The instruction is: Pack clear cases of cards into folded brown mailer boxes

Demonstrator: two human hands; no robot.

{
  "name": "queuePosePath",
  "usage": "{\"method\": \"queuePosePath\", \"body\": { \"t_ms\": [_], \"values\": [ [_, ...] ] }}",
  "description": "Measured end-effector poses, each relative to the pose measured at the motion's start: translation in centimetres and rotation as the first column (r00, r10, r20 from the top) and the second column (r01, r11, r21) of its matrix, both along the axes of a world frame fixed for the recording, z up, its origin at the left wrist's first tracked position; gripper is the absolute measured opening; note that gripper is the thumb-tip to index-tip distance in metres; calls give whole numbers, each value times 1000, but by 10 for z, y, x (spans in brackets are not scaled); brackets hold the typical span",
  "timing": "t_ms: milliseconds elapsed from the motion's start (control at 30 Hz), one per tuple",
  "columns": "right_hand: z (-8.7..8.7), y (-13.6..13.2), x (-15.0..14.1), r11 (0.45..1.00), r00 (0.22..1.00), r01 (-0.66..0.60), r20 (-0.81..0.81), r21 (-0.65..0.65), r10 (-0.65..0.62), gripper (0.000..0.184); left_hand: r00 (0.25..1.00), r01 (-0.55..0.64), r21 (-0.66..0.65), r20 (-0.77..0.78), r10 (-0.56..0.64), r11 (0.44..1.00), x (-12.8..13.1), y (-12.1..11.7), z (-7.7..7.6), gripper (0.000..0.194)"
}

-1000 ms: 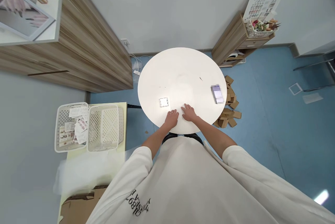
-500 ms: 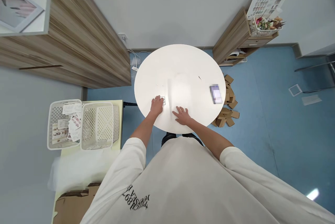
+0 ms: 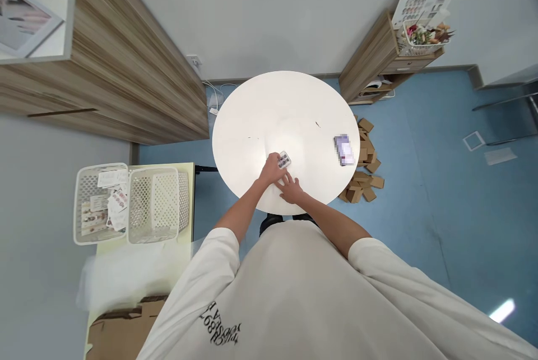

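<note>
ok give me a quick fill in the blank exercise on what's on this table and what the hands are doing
1. The left hand holds a small flat rectangular pack just above the round ____ table.
2. The right hand rests beside the ____ hand.
3. Brown cardboard boxes lie piled on the ____ floor.
4. Two white perforated plastic ____ stand side by side on the pale yellow side table.

Missing words: white; left; blue; baskets

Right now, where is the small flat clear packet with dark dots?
In the head view, the small clear packet is in the left hand, above the round white table's near edge, beside the right hand.
</note>
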State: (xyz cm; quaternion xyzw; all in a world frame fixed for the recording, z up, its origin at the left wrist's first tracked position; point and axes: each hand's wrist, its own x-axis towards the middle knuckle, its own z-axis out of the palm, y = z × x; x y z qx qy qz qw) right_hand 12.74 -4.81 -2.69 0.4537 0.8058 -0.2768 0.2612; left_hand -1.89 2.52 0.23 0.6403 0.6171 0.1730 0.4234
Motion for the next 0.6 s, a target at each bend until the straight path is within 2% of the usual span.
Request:
{"method": "queuePosePath", "body": {
  "t_ms": [100, 167, 267, 433, 600],
  "values": [
    [-1, -1, 3, 1000, 999, -5, -37, 25, 6, 78, 1000, 0, -104, 25, 2, 995, 20, 1, -10, 45],
    [1, -4, 11, 999, 997, -13, -79, 51, 17, 74, 1000, 12, -100, -27, -15, 995, 20, 1, -20, 44],
    [4, -13, 32, 994, 989, -4, -149, 113, 21, 63, 990, 108, -57, -86, -112, 993, 12, -2, -30, 43],
    [5, -29, 68, 971, 989, 97, -132, 219, -70, 52, 936, 309, 51, -193, -294, 950, 9, -15, -33, 40],
    [1, -30, 79, 958, 986, 110, -152, 265, -71, 48, 882, 369, 69, -341, -326, 927, 20, -27, -34, 42]
  ]
}}
